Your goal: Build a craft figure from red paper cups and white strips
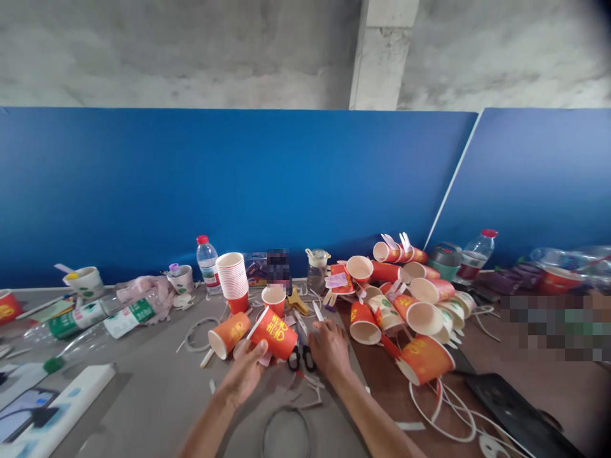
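Note:
My left hand (245, 371) grips a red paper cup (277, 336) with yellow lettering, tilted on its side above the table. My right hand (329, 346) is low over the table with its fingers curled; a white pointed strip (317, 310) sticks out beyond its fingertips, which hide the lower end. Between the hands lie scissors (301, 357) with black handles, next to my right fingers. An orange-red paper cup (231, 332) lies left of the held cup. Behind stand an upright red cup (273, 300) and a tall stack of paper cups (232, 280).
Many paper cups (424, 318), some with white ear-like pieces, are heaped at right. A yellow tool (298, 301) and a lidded jar (317, 270) stand behind. Plastic bottles (128, 318) and a power strip (76, 407) lie left. Cable loops (286, 410) lie in front. A blue partition (238, 184) backs the table.

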Demonstrator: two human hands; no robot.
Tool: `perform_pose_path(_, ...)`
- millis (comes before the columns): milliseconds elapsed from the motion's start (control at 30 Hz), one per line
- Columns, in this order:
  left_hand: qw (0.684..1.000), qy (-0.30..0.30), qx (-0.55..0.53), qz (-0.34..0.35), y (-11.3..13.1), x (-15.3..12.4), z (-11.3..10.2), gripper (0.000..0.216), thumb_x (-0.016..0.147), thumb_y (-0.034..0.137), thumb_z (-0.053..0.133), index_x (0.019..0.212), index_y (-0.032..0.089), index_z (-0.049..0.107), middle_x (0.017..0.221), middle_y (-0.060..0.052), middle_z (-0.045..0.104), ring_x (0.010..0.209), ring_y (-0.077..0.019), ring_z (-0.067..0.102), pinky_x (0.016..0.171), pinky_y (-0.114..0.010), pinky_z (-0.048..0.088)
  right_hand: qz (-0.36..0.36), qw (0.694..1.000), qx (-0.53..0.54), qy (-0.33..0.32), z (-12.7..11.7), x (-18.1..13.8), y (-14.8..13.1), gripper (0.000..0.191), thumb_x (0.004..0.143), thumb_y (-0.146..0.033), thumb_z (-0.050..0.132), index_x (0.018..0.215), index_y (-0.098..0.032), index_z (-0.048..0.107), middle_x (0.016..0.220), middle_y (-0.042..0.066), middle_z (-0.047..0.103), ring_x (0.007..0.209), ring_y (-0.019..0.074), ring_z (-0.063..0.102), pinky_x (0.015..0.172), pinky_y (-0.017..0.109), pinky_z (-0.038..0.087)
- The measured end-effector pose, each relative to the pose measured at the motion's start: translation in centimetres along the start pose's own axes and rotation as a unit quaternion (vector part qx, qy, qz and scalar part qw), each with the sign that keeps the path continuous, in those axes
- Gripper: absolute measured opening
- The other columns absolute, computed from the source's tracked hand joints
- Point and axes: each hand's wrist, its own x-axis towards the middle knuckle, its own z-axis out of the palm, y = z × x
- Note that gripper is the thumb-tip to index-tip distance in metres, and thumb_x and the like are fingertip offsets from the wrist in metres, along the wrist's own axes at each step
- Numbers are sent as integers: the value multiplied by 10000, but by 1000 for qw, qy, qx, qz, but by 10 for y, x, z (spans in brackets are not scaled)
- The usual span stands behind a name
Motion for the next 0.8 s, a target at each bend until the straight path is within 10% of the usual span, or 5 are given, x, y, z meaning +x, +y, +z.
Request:
perform_pose_path(400, 1000, 18, -15, -6, 9, -11, 11, 350, 804, 227, 1241, 946, 184, 924, 914, -78, 942, 1033, -350, 928, 919, -384, 707, 38, 998, 15, -46, 0, -7, -7, 102, 955, -349, 970, 1045, -342, 924, 1154, 176, 922, 1082, 439, 872, 971, 529, 643)
perform_pose_path(600, 1000, -3, -15, -19, -2, 1, -9, 405, 804, 283, 1236, 1053, 241, 920, 1017, -81, 957, 1159, -397, 948, 1040, -451, 762, 0, 989, 144, 36, -9, 0, -25, 327, 1067, -300, 720, 1307, -298, 943, 1306, 162, 936, 1205, 383, 847, 1049, 514, 673)
perform_pose_path(800, 993, -19, -101, -49, 6, 11, -19, 429, 843, 350, 1216, 1107, 247, 894, 1108, -70, 991, 984, -296, 936, 907, -371, 758, -60, 959, 275, -32, -21, -8, -55, 341, 1136, -263, 628, 1278, -278, 937, 1041, 95, 919, 968, 338, 881, 904, 437, 706)
